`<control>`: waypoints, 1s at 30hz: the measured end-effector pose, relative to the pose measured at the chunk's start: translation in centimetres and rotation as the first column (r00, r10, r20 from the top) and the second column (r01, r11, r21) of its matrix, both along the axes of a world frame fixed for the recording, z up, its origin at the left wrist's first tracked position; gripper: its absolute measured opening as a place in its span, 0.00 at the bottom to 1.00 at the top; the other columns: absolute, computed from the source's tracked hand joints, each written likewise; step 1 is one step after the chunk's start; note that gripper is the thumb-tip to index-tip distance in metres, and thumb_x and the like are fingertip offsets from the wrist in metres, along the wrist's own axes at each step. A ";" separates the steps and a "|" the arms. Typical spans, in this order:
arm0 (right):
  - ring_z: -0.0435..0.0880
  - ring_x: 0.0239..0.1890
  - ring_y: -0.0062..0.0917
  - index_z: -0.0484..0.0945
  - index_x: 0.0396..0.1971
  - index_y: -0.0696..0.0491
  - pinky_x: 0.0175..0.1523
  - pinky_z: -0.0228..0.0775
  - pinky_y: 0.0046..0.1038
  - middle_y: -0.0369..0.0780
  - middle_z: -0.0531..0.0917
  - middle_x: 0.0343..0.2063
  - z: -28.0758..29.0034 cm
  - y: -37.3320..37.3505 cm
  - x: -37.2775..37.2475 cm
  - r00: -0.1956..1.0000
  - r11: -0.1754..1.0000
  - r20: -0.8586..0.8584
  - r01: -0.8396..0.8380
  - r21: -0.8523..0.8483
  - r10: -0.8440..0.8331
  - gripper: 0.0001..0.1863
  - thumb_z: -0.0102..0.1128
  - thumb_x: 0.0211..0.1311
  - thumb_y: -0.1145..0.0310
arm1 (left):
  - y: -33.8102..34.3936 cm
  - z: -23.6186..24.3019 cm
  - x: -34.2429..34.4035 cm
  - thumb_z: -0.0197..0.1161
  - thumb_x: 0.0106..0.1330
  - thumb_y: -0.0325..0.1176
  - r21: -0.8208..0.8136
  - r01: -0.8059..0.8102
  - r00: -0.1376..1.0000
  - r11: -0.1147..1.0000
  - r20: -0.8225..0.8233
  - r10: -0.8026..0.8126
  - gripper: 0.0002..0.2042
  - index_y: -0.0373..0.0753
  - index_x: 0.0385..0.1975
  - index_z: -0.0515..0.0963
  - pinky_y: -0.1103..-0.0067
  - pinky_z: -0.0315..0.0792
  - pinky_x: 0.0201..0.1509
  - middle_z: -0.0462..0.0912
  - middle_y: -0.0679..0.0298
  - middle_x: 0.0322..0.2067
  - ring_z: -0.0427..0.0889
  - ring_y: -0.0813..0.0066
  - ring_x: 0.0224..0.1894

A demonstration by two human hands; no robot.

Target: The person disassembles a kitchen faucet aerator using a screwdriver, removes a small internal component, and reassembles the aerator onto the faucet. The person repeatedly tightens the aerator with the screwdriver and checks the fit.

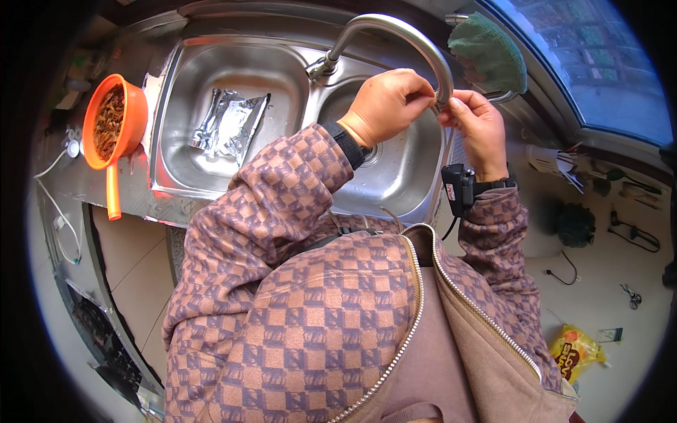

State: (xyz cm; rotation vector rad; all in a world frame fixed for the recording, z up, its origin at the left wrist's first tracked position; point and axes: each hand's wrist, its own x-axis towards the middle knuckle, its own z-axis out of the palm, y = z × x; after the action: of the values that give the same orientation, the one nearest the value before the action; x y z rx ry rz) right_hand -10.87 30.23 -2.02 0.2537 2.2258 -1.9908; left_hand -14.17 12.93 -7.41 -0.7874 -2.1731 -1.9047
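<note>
My left hand (386, 104) is raised over the right sink basin (395, 183), fingertips pinched together just left of the curved chrome faucet's spout (427, 39); whatever is between them is hidden. At the spout's lower end, my right hand (478, 130) has its thumb and fingers closed on the tip. In the left basin (185, 113) lies a crumpled silver foil packet (233, 125), with smaller foil pieces beside it. An orange long-handled bowl (132, 120) holding brown, shredded-looking contents stands on the counter left of the sink.
A green cloth (486, 53) hangs behind the faucet, by a window (599, 63). At right are a white utensil holder (543, 161), hanging tools, scissors (633, 296) and a yellow bag (572, 352). A white cord (67, 233) hangs at far left.
</note>
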 end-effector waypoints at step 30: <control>0.73 0.22 0.14 0.75 0.30 0.56 0.30 0.67 0.14 0.33 0.76 0.23 -1.4 -0.2 0.8 0.991 0.964 0.125 -0.008 -0.267 0.043 0.08 0.54 0.63 0.67 | -0.3 0.2 3.9 0.62 0.59 0.29 0.063 0.010 0.827 0.998 0.560 -0.044 0.07 0.32 0.32 0.78 0.85 0.71 0.33 0.80 0.65 0.26 0.77 0.83 0.28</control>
State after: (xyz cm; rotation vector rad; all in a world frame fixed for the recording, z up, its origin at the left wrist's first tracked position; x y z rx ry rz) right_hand -10.08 29.99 -3.43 0.3098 1.8500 -2.1615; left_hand -10.28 12.66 -7.21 -0.2515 -2.3948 -2.4431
